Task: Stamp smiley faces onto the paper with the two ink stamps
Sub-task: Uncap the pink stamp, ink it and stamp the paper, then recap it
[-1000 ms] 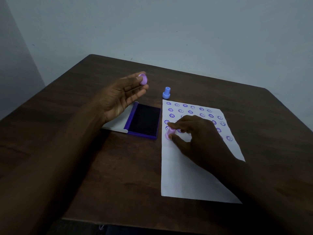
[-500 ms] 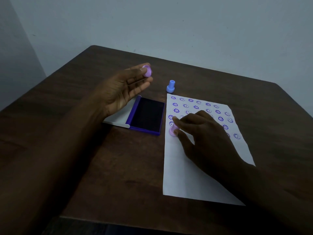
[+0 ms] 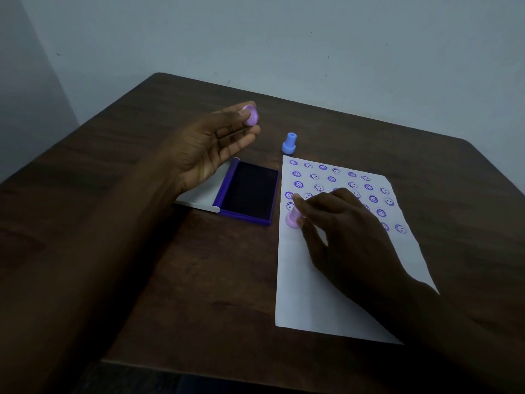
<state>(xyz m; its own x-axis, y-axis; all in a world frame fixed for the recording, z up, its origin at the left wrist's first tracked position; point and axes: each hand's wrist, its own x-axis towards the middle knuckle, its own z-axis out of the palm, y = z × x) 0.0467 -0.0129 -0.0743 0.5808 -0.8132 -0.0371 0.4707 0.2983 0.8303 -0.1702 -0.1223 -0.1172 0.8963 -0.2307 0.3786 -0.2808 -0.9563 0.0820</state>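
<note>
Smudging is the risk: the right hand (image 3: 349,237) pinches a pink stamp (image 3: 293,218) pressed on the paper (image 3: 312,294) near its left edge; any slip blurs the print. Left hand (image 3: 210,149), raised above the ink pad (image 3: 248,191), fingertips loosely grip a second pink stamp (image 3: 251,115).

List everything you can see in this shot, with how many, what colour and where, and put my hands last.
table: one, dark brown wood, under everything.
paper: one, white sheet, right of centre, its far half covered in purple smiley prints.
ink pad: one, purple case with dark pad, open, left of the paper.
pad lid: one, white, flipped open to the pad's left.
blue stamp: one, upright on the table beyond the paper's far left corner.
pink stamp: one, on the paper's left edge.
pink cap: one, raised above the table.
left hand: holding the pink cap.
right hand: fingers on the pink stamp.
</note>
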